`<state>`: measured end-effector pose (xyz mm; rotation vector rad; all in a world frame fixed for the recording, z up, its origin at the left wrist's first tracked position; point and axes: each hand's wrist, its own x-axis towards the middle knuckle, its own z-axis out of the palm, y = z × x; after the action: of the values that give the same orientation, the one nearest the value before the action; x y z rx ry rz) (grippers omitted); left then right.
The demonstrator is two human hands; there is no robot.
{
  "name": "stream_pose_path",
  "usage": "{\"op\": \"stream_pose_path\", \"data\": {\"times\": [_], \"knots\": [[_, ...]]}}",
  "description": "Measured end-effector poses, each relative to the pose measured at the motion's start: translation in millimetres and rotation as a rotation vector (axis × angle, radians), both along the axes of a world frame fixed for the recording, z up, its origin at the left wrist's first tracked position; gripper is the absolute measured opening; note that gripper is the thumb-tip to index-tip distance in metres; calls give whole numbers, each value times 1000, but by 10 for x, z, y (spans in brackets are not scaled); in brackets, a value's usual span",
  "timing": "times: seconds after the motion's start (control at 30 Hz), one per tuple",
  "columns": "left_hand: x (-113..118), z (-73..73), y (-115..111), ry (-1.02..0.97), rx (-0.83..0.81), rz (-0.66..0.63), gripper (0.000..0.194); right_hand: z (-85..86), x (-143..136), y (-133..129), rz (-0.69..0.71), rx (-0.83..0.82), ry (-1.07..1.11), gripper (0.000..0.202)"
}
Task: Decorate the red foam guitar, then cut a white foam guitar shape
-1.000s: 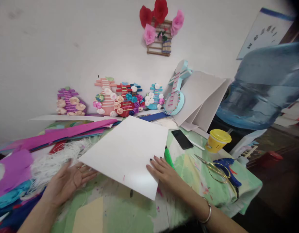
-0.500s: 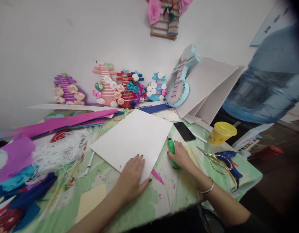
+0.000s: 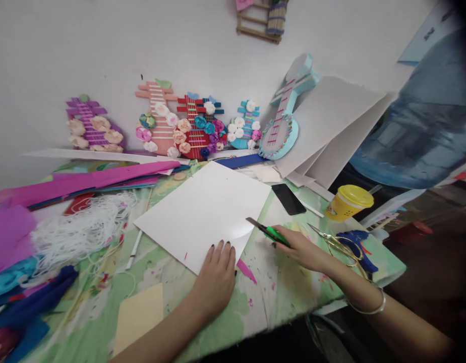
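A white board (image 3: 202,212) lies flat on the table, turned so one corner points toward me. My left hand (image 3: 218,275) rests with fingers stretched out on its near edge. A short red mark shows on the board left of those fingers. My right hand (image 3: 293,247) is closed around a green utility knife (image 3: 273,233). The blade is out and points left, over or just beside the board's right edge; whether it touches the board I cannot tell.
Gold-handled scissors (image 3: 342,248) and a black phone (image 3: 288,199) lie right of the board, near a yellow lidded cup (image 3: 349,202). White string (image 3: 81,237) and coloured paper heap up at left. Decorated guitar shapes (image 3: 195,126) lean on the wall behind.
My right hand has raised the green knife from the table and turned it, and its blade now shows extended. The left hand stays on the board, its fingers drawn slightly closer together.
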<state>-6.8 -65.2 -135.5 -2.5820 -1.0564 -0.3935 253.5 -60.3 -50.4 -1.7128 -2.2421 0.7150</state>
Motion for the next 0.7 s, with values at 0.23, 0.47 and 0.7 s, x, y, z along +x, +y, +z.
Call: {"op": "stream_pose_path", "data": {"times": [0.23, 0.47, 0.7], "knots": [[44, -10, -63, -29, 96, -43, 43, -24, -218, 202, 240, 168, -437, 45], [47, -18, -66, -19, 69, -43, 42, -13, -352, 309, 378, 277, -563, 57], [53, 8, -83, -45, 46, -36, 43, 27, -382, 331, 425, 318, -610, 59]]}}
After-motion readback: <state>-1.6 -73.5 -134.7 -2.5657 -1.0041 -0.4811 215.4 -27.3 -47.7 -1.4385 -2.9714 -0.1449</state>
